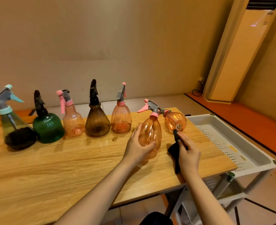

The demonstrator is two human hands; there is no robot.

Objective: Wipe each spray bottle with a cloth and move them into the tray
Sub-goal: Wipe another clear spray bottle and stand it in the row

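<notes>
A left hand (138, 147) grips an orange spray bottle (150, 133) above the wooden table (69, 168), while the right hand (188, 153) pinches a black cloth (174, 149) beside it.

Wooden table (69, 168), five upright spray bottles (97, 122) in a row, orange bottle (176, 121) lying tipped, perhaps a dark pad (20, 138) at left.

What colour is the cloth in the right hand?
Black; the cloth shows best in the head view.

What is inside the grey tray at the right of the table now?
No bottle is in the grey tray. Its perforated floor shows only a few small yellowish marks; what they are is too small to tell. The table edge covers the near left part.
</notes>
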